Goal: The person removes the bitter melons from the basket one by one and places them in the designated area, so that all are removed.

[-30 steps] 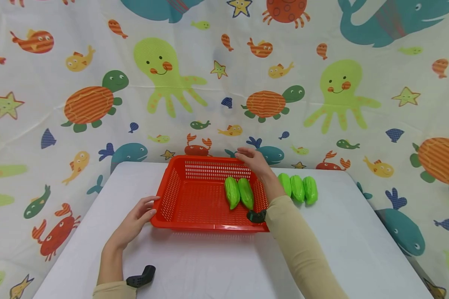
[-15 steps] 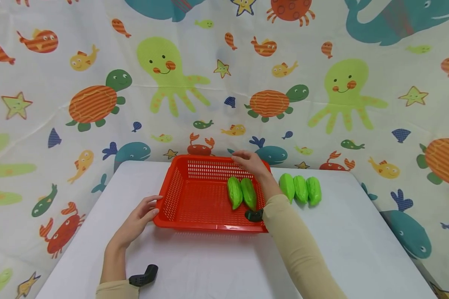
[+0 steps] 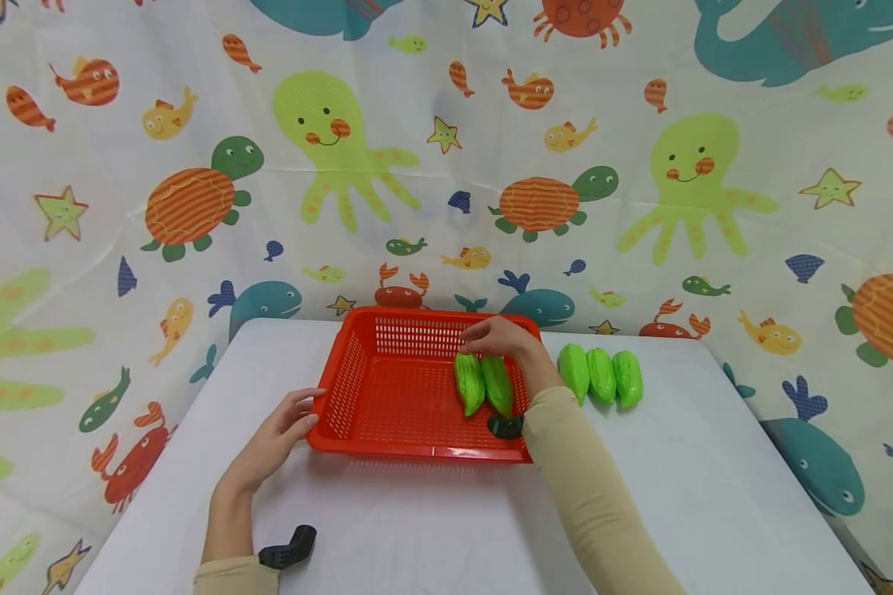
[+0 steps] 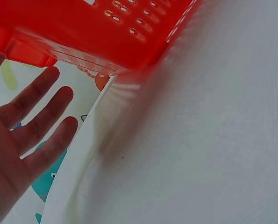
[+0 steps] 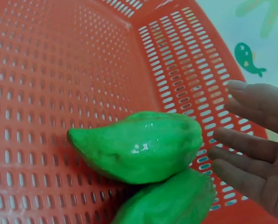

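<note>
A red plastic basket (image 3: 402,450) with slotted walls stands on the table. Two glossy green, ridged fruits with pointed ends lie side by side in its right part: a left fruit (image 3: 470,385) and a right fruit (image 3: 498,388). My right hand (image 3: 502,337) hovers over their far ends, its fingers (image 5: 251,143) spread loosely and nothing in them. At the basket's left wall is my left hand (image 3: 286,421), fingertips right at the rim. In the left wrist view its fingers (image 4: 45,114) are relaxed and spread below the red rim.
Right of the basket, three similar green fruits (image 3: 602,377) lie in a row on the white table (image 3: 714,463). Behind the table hangs a cloth (image 3: 446,165) printed with sea animals. A black strap device (image 3: 290,549) sits on the left wrist.
My right hand has come down from above the basket's back rim to the far ends of the two fruits inside. The left hand stays at the rim. The head view shifts slightly.
</note>
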The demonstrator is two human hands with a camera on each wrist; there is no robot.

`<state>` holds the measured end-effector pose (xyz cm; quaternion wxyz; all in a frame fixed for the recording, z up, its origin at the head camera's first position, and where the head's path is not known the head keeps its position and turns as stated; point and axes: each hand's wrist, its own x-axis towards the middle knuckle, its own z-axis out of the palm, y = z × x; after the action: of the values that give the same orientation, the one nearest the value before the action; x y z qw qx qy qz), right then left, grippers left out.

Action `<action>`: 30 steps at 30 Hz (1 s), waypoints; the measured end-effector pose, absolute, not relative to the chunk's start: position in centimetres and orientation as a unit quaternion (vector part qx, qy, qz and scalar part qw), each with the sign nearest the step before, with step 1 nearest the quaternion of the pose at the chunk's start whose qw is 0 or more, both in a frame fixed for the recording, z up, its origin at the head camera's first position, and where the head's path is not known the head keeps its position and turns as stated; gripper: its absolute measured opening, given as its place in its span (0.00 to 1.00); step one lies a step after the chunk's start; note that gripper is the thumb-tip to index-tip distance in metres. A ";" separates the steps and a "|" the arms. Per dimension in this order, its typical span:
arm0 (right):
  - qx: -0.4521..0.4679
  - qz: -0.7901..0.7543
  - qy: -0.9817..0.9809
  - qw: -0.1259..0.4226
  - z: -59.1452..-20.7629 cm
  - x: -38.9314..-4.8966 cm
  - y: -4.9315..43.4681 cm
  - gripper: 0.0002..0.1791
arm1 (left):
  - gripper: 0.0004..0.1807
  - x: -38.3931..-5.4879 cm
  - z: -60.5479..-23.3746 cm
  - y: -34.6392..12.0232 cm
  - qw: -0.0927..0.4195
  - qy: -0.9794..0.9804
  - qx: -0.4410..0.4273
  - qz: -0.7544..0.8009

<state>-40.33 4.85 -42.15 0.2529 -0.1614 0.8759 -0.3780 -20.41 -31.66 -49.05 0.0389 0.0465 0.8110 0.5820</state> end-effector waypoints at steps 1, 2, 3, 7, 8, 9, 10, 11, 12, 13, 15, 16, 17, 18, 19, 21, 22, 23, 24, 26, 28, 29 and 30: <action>-0.173 -0.362 0.880 0.254 -42.1 -40.3 4.8 0.25 | 0.26 -20.4 -49.1 -31.7 0.039 0.811 0.047 0.582; -0.182 -0.347 0.883 0.257 -42.0 -40.3 4.7 0.26 | 0.26 -20.4 -49.1 -31.7 0.039 0.811 0.046 0.582; -0.193 -0.332 0.886 0.260 -41.9 -40.2 4.6 0.26 | 0.26 -20.4 -49.1 -31.7 0.039 0.811 0.047 0.582; -0.214 -0.292 0.893 0.267 -41.7 -40.1 4.3 0.26 | 0.26 -20.5 -49.2 -31.8 0.035 0.811 0.050 0.581; -0.216 -0.286 0.894 0.268 -41.6 -40.0 4.2 0.26 | 0.26 -20.5 -49.2 -31.8 0.036 0.811 0.049 0.582; -0.218 -0.280 0.895 0.269 -41.6 -40.0 4.2 0.26 | 0.26 -20.5 -49.2 -31.8 0.036 0.811 0.049 0.582; -0.217 -0.277 0.896 0.271 -41.6 -39.9 4.2 0.26 | 0.26 -20.5 -49.2 -31.8 0.036 0.811 0.050 0.582; -0.216 -0.273 0.897 0.272 -41.6 -39.9 4.2 0.27 | 0.26 -20.6 -49.2 -31.8 0.037 0.811 0.049 0.582; -0.215 -0.269 0.899 0.272 -41.6 -39.9 4.2 0.26 | 0.26 -20.6 -49.2 -31.8 0.037 0.811 0.048 0.583; -0.214 -0.267 0.900 0.272 -41.6 -39.8 4.2 0.26 | 0.26 -20.6 -49.2 -31.8 0.037 0.810 0.048 0.583; -0.212 -0.260 0.902 0.272 -41.5 -39.7 4.1 0.25 | 0.26 -20.6 -49.2 -31.8 0.036 0.810 0.050 0.583; -0.212 -0.257 0.903 0.272 -41.4 -39.7 4.0 0.24 | 0.26 -20.6 -49.2 -31.8 0.035 0.810 0.050 0.584; -0.212 -0.254 0.904 0.271 -41.4 -39.6 4.0 0.24 | 0.26 -20.6 -49.1 -31.9 0.035 0.809 0.050 0.584; -0.212 -0.250 0.905 0.271 -41.3 -39.6 3.9 0.23 | 0.27 -20.6 -49.1 -31.9 0.035 0.809 0.050 0.585; -0.212 -0.248 0.905 0.272 -41.3 -39.5 3.9 0.23 | 0.27 -20.6 -49.1 -31.8 0.036 0.808 0.052 0.585; -0.212 -0.243 0.906 0.275 -41.3 -39.4 3.8 0.22 | 0.27 -20.5 -49.1 -31.8 0.037 0.808 0.050 0.586; -0.212 -0.241 0.905 0.278 -41.3 -39.4 3.8 0.22 | 0.27 -20.5 -49.1 -31.8 0.037 0.807 0.050 0.587; -0.212 -0.238 0.906 0.279 -41.3 -39.4 3.7 0.22 | 0.27 -20.5 -49.1 -31.8 0.038 0.807 0.050 0.587; -0.212 -0.235 0.906 0.281 -41.4 -39.4 3.6 0.22 | 0.27 -20.5 -49.1 -31.8 0.039 0.807 0.049 0.587; -0.219 -0.224 0.907 0.281 -41.5 -39.4 3.4 0.22 | 0.27 -20.5 -49.1 -31.8 0.038 0.807 0.049 0.587; -0.224 -0.213 0.909 0.281 -41.6 -39.4 3.2 0.22 | 0.27 -20.6 -49.1 -31.8 0.038 0.808 0.051 0.586; -0.228 -0.207 0.910 0.279 -41.6 -39.4 3.1 0.22 | 0.27 -20.5 -49.1 -31.8 0.038 0.808 0.052 0.586; -0.229 -0.203 0.910 0.279 -41.7 -39.5 3.0 0.22 | 0.27 -20.5 -49.1 -31.8 0.038 0.807 0.053 0.586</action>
<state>-39.45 3.01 -41.66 0.2788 -0.2293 0.9102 -0.2031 -20.54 -31.85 -49.07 0.0380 0.0530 0.8074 0.5864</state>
